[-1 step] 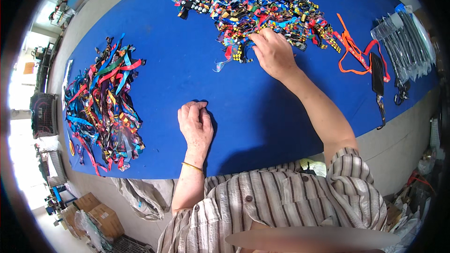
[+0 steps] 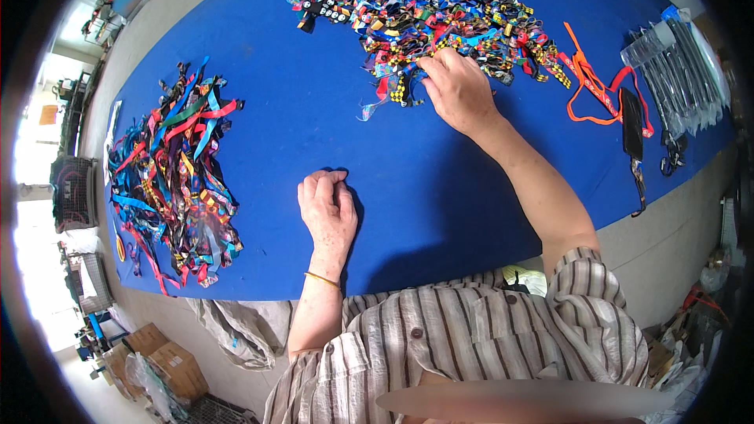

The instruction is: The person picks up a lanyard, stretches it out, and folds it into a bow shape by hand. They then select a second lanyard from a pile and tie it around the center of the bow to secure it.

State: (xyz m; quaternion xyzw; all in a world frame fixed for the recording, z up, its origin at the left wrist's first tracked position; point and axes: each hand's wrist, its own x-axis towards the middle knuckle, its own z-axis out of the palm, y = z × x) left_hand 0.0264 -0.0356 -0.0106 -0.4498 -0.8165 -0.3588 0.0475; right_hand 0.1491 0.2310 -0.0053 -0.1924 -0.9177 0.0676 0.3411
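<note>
Heap [image 2: 424,0]: larger strap pile
Right hand [image 2: 462,93]: heap's edge, fingers narrow (can't tell hold)
Left hand [image 2: 327,202]: short of heap, curled

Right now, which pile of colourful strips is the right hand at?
The bigger, farther pile: the right hand is at its near edge. No hand touches the smaller left pile.

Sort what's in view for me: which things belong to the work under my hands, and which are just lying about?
Seem to belong:
- large pile of colourful straps, at your right hand
- blue table, under your left hand
- left-side strap heap, probably

Seem just lying about:
- black phone
- clear plastic packets
- cardboard boxes
</note>
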